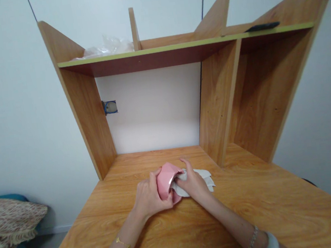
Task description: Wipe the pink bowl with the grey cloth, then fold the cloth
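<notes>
A shiny pink pouch [166, 179] is gripped from its left side by my left hand [151, 193], thumb and fingers wrapped round it. Its mouth gapes toward the right. My right hand [193, 182] is at that mouth, with some fingers inside or behind the edge and one finger raised. White sheets that look like tissue or cloth [206, 177] lie under and beside the right hand, and part of them reaches into the pouch mouth. The right fingertips are hidden, though they appear pressed on the white sheets.
The wooden desk [155, 240] carries a shelf unit [152, 58] at its back, with an upright panel [219, 102] right of the hands. Clear plastic [109, 47] and a flat black object [262, 27] lie on the shelf. A fringed blanket [12, 221] is at far left.
</notes>
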Motion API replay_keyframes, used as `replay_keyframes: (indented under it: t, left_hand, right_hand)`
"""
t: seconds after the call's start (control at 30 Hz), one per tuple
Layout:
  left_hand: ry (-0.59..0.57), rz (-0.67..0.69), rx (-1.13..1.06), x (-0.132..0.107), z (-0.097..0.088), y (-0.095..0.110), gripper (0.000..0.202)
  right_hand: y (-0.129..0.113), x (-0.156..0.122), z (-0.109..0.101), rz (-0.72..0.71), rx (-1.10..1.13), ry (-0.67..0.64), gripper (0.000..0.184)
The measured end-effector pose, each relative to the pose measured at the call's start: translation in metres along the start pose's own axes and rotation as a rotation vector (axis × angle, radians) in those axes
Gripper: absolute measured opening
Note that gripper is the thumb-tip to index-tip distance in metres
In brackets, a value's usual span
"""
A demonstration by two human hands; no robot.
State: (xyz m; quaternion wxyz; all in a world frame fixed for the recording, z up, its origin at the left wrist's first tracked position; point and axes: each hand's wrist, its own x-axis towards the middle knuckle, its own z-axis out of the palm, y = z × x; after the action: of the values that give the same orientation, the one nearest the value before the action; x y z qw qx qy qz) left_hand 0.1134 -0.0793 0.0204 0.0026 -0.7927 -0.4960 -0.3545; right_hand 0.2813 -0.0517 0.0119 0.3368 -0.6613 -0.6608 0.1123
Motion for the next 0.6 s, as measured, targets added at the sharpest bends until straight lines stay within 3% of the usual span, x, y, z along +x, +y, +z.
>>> replay_keyframes:
  t: [0.17,0.3,0.43,0.6]
  left_hand:
    - [-0.074,0.078,0.076,0.002,-0.005,0.005,0.067]
    - [-0.045,0.118,0.087,0.002,-0.006,0.005,0.068]
    - [0.010,0.118,0.053,0.001,-0.003,0.002,0.066]
    - [0.005,0.020,-0.106,0.004,-0.001,-0.003,0.067]
  right_hand:
    - [0.000,-0.002,-0.001,-0.016,-0.046,-0.033,0.068]
    - [0.001,-0.004,-0.001,-0.120,-0.044,-0.025,0.064]
    - [0.006,-0.003,0.002,-0.238,0.077,-0.013,0.053]
    - [0.010,-0.001,0.008,-0.214,0.284,0.055,0.051]
